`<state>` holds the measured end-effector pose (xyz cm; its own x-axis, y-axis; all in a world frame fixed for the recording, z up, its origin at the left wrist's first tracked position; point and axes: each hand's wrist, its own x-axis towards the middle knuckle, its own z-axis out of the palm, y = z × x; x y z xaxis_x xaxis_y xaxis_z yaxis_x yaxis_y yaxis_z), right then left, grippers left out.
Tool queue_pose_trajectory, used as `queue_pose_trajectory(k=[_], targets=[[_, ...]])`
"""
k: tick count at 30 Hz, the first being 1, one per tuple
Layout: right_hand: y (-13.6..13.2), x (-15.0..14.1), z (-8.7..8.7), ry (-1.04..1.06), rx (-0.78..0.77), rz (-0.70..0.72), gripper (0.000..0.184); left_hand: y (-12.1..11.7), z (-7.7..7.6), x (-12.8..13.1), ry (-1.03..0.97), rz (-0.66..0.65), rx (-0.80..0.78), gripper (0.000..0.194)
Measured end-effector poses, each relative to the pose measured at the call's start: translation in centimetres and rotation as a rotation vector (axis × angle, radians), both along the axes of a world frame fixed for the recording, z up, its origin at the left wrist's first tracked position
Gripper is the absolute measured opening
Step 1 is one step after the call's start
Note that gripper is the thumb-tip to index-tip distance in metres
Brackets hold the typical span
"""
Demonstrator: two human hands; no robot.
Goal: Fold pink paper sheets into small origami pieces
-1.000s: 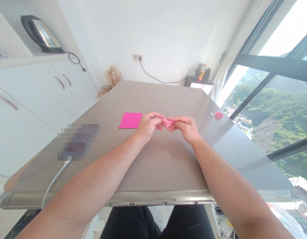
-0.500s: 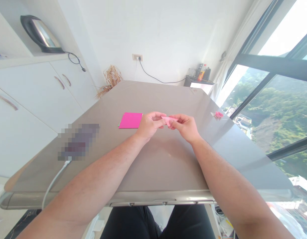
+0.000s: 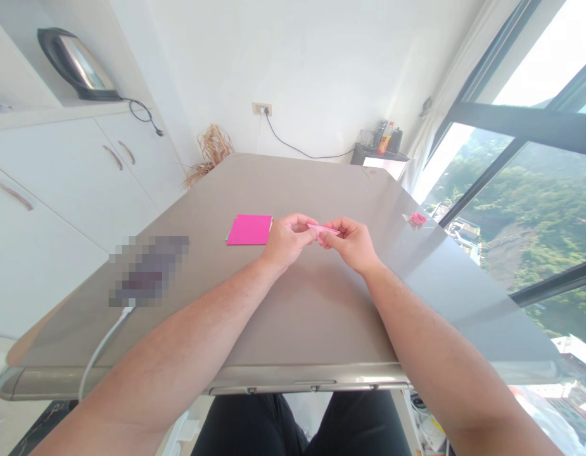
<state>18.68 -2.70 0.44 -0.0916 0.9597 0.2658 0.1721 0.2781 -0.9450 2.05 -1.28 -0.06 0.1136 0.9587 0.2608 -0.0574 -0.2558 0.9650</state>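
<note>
Two hands are pinching a small folded pink paper [image 3: 324,228] above the middle of the table [image 3: 312,323].
The paper is showing as a narrow, layered strip, so some folding is apparently done; how much is left, the view is not showing. The left hand [image 3: 286,240] is holding its left end, thumb and fingertips closing on it with hardly any gap; the right hand [image 3: 351,244] is gripping from the right just as tightly, its thumb lying along the near side, the two hands' fingertips nearly meeting. Just left of the left hand, a stack of square paper [image 3: 249,230] is lying with magenta uppermost, while a crumpled-looking pink piece [image 3: 418,218] is resting near the table's right edge.
</note>
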Motion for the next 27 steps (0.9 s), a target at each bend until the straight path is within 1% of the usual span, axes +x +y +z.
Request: queue_pose_trajectory(k=[6, 12, 17, 24, 27], targets=[[-0.02, -0.16, -0.13, -0.018, 0.003, -0.043, 0.023, -0.25, 0.13, 0.26, -0.020, 0.021, 0.009, 0.023], [0.01, -0.08, -0.09, -0.011, 0.001, -0.074, 0.020, -0.16, 0.22, 0.06, -0.066, -0.020, -0.075, 0.028], [0.03, 0.00, -0.11, 0.012, -0.004, -0.055, 0.020, -0.18, 0.24, 0.07, -0.071, -0.031, -0.068, 0.024], [-0.04, 0.05, -0.16, 0.025, -0.015, -0.026, 0.026, -0.25, 0.33, 0.04, -0.070, -0.059, -0.077, 0.020], [-0.11, -0.02, -0.04, 0.030, -0.010, -0.020, 0.027, -0.22, 0.29, 0.05, -0.068, -0.050, -0.078, 0.020]])
